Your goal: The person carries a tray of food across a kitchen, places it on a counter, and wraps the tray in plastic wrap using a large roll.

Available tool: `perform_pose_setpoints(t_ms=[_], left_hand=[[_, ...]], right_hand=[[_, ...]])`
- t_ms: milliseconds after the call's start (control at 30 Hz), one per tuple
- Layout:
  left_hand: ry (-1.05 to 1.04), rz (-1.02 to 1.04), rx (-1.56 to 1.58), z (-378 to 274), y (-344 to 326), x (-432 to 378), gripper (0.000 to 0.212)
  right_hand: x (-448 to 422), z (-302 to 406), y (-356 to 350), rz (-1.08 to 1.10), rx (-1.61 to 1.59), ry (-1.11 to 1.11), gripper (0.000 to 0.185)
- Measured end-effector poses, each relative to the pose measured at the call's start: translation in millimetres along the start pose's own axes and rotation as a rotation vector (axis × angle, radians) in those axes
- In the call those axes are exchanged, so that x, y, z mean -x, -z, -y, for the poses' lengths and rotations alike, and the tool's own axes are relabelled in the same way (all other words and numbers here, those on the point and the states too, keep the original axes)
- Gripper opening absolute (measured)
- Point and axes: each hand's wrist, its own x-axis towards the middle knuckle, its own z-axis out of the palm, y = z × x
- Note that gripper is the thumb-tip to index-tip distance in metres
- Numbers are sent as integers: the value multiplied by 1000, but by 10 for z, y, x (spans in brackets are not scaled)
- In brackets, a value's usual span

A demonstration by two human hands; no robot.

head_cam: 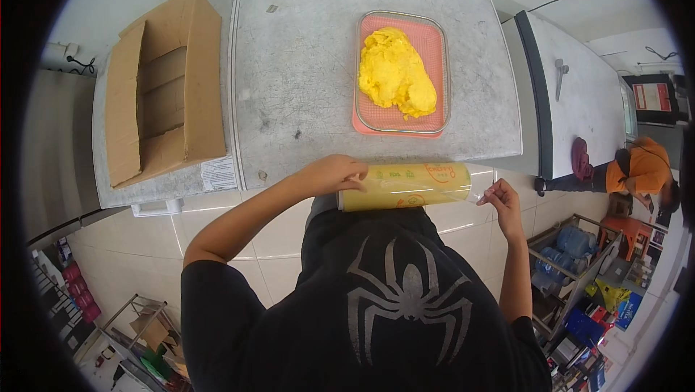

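Note:
A wide roll of cling film [404, 183] with a yellow printed core lies crosswise at my waist, before the table's near edge. At its left end, my left hand [337, 174] has thumb and fingers closed on the clear film. My right hand [502, 203], just past the roll's right end, pinches a gathered bit of loose film [480, 196]. Beyond the roll, a pink mesh plastic basket [431, 47] with a clear rim stands on the table. In it sits a lumpy yellow dough-like mass [395, 74]. What bears the roll from beneath is hidden.
On the left of the scuffed metal-grey tabletop [298, 66] stands an open cardboard box [203, 82]. A white chest-like unit [583, 93] is to the right, with a person in orange [643, 166] beyond it. A rack of water bottles [562, 261] stands behind on the right.

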Motion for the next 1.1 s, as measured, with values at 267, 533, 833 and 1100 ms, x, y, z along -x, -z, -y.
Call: perform_pose_setpoints(t_ms=[267, 533, 833, 1100], left_hand=[[-36, -198, 20, -21, -161, 229, 21], [263, -130, -51, -320, -306, 393, 18], [410, -489, -88, -839, -155, 369, 12], [547, -801, -157, -1283, 69, 278, 8]], right_hand=[[62, 16, -20, 27, 30, -43, 8], [53, 155, -1, 72, 56, -54, 8], [-98, 317, 331, 189, 4, -16, 8], [-214, 662, 663, 267, -91, 79, 7]])
